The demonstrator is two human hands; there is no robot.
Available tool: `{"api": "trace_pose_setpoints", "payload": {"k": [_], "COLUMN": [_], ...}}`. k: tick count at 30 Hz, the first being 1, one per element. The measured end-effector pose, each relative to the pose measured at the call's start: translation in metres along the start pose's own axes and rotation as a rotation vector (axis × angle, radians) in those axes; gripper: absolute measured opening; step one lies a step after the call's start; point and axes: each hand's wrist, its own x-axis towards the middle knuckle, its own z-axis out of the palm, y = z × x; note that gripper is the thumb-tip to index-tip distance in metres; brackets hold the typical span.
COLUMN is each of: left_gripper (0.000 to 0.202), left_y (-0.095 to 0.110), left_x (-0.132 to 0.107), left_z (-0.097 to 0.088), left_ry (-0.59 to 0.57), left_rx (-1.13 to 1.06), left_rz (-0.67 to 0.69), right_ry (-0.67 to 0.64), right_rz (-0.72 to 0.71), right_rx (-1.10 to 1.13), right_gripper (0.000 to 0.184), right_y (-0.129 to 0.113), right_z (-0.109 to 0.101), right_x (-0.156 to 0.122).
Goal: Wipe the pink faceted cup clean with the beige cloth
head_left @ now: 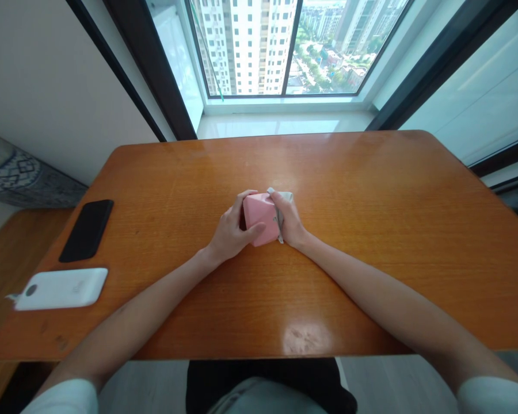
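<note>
Centrally, left hand (229, 234) and right hand (290, 223) grip the pink box (261, 217); phone (87, 230), white device (61, 288) well apart.

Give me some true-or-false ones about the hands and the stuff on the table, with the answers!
1. The left hand and the right hand both grip the small pink angular block. True.
2. The flat black glass phone lies to the right of the hands. False: it lies to their left.
3. The white rounded plastic device lies nearer the person than the phone. True.
4. A tablecloth covers the glossy orange-brown wooden table. False: the wood is bare.
</note>
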Motion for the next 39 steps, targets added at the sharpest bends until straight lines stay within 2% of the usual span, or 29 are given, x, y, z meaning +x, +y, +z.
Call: {"api": "trace_pose_setpoints", "payload": {"k": [3, 6, 9, 12, 15, 17, 21, 23, 25, 28, 30, 32, 34, 36, 39], "left_gripper": [0.091, 0.108, 0.136, 0.140, 0.133, 0.130, 0.099, 0.095, 0.102, 0.121, 0.136, 0.136, 0.125, 0.118, 0.097], "left_y": [-0.008, -0.016, -0.018, -0.013, -0.005, -0.001, -0.003, -0.010, -0.016, -0.021, -0.018, -0.011, -0.002, 0.004, 0.005], "left_x": [-0.002, -0.002, 0.000, 0.001, 0.000, -0.001, -0.002, -0.002, -0.003, -0.003, -0.003, -0.004, -0.004, -0.003, 0.000], "left_z": [0.002, 0.005, 0.006, 0.004, 0.001, 0.000, 0.003, 0.005, 0.007, 0.009, 0.010, 0.009, 0.007, 0.005, 0.002], "left_ry": [-0.031, -0.021, -0.026, -0.020, 0.006, 0.032, -0.022, -0.059, -0.053, -0.016, -0.001, 0.011, 0.034, 0.057, 0.048], "left_rx": [-0.087, -0.069, 0.057, 0.215, 0.325, 0.300, 0.009, -0.093, -0.110, -0.047, 0.033, 0.113, 0.175, 0.195, 0.049], "left_rz": [-0.052, 0.084, 0.276, 0.365, 0.309, 0.206, -0.063, -0.117, -0.082, 0.085, 0.215, 0.286, 0.269, 0.180, -0.008], "right_ry": [0.001, 0.007, 0.012, 0.010, -0.008, -0.009, -0.019, -0.029, -0.028, -0.022, -0.014, -0.005, -0.004, 0.005, 0.004], "right_rz": [0.021, 0.029, 0.032, 0.017, 0.000, -0.023, -0.057, -0.051, -0.035, -0.012, -0.012, -0.016, -0.022, -0.041, -0.078], "right_rx": [-0.011, 0.012, 0.051, 0.037, 0.010, -0.003, -0.054, -0.056, -0.049, -0.025, -0.001, 0.015, 0.014, -0.004, -0.065], "right_gripper": [0.063, 0.062, 0.062, 0.065, 0.068, 0.066, 0.058, 0.057, 0.057, 0.058, 0.060, 0.062, 0.062, 0.061, 0.059], "right_y": [-0.001, -0.003, -0.005, -0.004, -0.001, 0.001, 0.003, 0.003, 0.001, -0.001, -0.002, -0.002, 0.000, 0.001, 0.002], "right_z": [0.001, 0.002, 0.002, 0.001, 0.001, 0.000, -0.002, -0.002, -0.002, 0.000, 0.000, 0.000, 0.000, 0.000, 0.000], "right_x": [-0.001, 0.000, 0.003, 0.005, 0.005, 0.004, 0.000, -0.001, -0.001, 0.001, 0.002, 0.003, 0.004, 0.003, 0.001]}}
